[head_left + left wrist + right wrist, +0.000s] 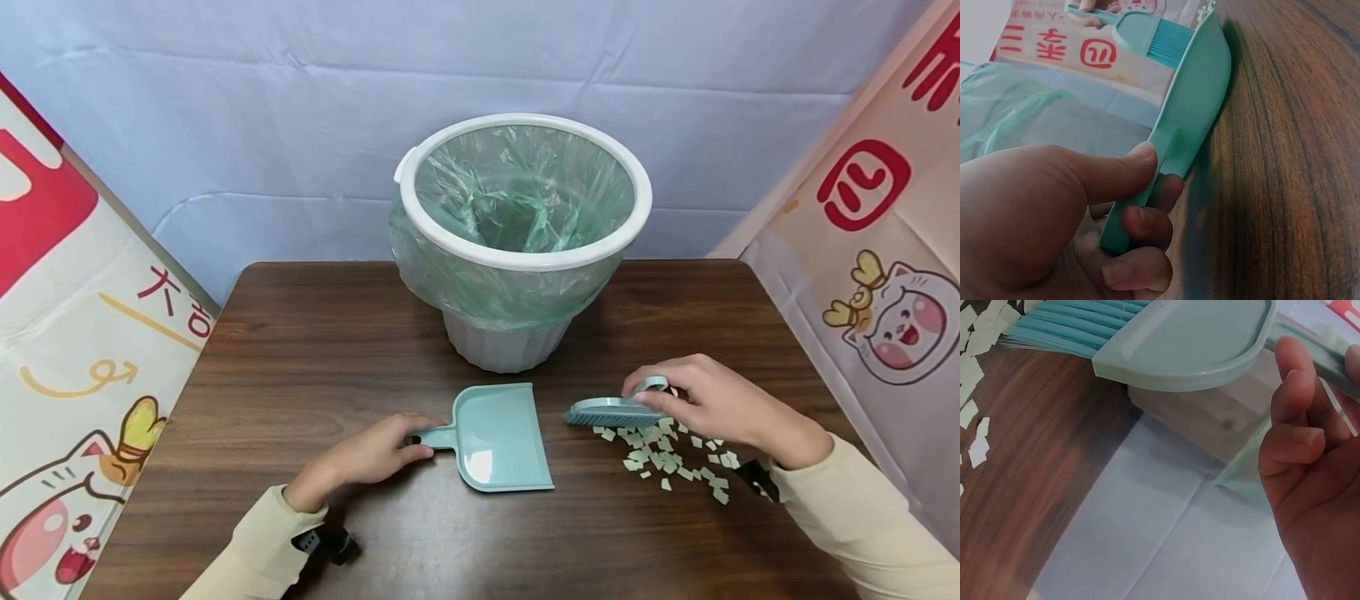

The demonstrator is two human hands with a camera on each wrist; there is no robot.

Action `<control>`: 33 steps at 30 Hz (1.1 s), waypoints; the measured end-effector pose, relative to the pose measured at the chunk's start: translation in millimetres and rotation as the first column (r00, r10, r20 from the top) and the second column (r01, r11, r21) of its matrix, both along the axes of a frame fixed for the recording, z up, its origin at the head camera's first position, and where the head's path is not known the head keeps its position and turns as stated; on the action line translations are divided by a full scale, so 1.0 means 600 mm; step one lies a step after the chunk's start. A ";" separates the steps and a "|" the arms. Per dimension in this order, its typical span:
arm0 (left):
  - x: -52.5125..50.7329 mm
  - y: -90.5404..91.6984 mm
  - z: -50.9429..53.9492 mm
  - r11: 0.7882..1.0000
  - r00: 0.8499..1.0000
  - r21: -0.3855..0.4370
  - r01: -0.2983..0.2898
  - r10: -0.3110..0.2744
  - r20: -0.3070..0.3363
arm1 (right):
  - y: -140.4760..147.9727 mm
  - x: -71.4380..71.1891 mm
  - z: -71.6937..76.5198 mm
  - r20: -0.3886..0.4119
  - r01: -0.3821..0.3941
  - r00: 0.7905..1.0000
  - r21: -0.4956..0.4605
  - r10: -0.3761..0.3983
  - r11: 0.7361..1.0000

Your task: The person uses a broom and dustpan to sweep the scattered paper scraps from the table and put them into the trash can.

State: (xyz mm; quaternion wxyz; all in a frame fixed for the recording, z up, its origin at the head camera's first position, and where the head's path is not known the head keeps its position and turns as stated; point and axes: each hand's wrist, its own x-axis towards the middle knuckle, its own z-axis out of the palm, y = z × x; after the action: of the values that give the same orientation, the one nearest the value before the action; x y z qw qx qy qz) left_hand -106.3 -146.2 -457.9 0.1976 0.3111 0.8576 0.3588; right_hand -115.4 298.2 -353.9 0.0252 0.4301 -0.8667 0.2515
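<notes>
My left hand (375, 450) grips the handle of the light green dustpan (501, 437), which lies on the table with its flat edge facing right. In the left wrist view the thumb and curled fingers of my left hand (1104, 219) hold the dustpan (1194, 94) by its handle. My right hand (720, 400) holds the handle of a matching brush (611, 410) beside many small paper scraps (663, 458), its bristles down at their upper left. The right wrist view has the brush (1191, 344), fingers of my right hand (1316, 437) round its handle, and scraps (979, 450) at left.
A white bin (502, 346) lined with a translucent green bag (495, 292) stands on the brown wooden table (315, 333), behind the dustpan. Printed panels flank the table on both sides, and a pale blue cloth (300, 125) hangs behind it.
</notes>
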 end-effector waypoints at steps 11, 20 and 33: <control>0.002 -0.001 0.000 1.000 1.000 0.004 -0.008 0.008 0.012 | 0.005 0.001 0.028 0.181 -0.077 0.979 -0.105 0.096 0.991; 0.001 0.001 -0.001 1.000 1.000 0.010 -0.003 0.003 0.012 | 0.000 0.002 0.000 0.453 -0.169 0.863 -0.153 0.222 0.974; 0.001 0.000 -0.002 1.000 1.000 0.016 -0.005 0.005 0.008 | -0.004 -0.011 -0.003 0.485 -0.139 0.857 -0.107 0.173 0.985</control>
State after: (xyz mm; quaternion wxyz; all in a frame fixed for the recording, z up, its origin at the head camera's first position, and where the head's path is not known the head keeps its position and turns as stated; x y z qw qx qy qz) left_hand -105.4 -146.4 -459.4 0.1976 0.3092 0.8547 0.3671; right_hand -122.1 295.9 -355.7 -0.2021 0.4195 -0.7977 0.3833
